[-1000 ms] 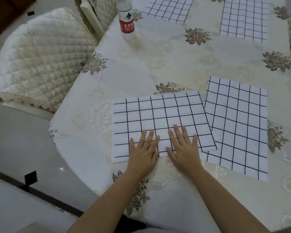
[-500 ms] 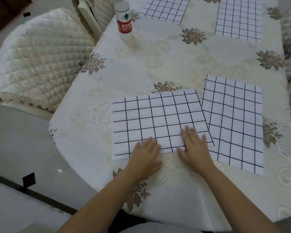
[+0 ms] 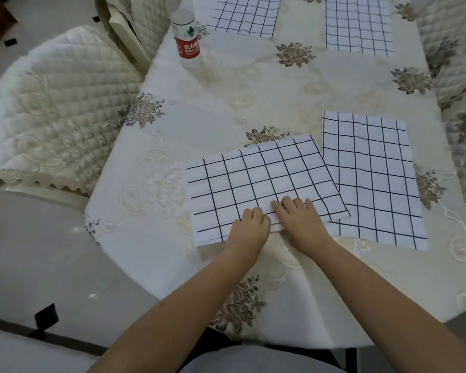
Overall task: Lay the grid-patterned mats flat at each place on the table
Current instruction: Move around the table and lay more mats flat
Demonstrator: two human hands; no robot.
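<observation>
Table (image 3: 253, 90) under cream floral cloth | our left hand (image 3: 249, 228) has its fingers curled on the near mat (image 3: 261, 181) at its front edge; we cannot tell if it pinches | our right hand (image 3: 300, 220) lies close beside, fingers nearly straight, pressing the same mat | both forearms reach forward | the mat's right side overlaps the neighbouring mat (image 3: 374, 179)

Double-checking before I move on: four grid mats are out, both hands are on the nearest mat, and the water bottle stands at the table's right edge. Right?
Not quite: the head view shows the water bottle at the left edge of the table, not the right. The rest holds: four grid mats are out, and the left hand and right hand are on the nearest mat.
</observation>
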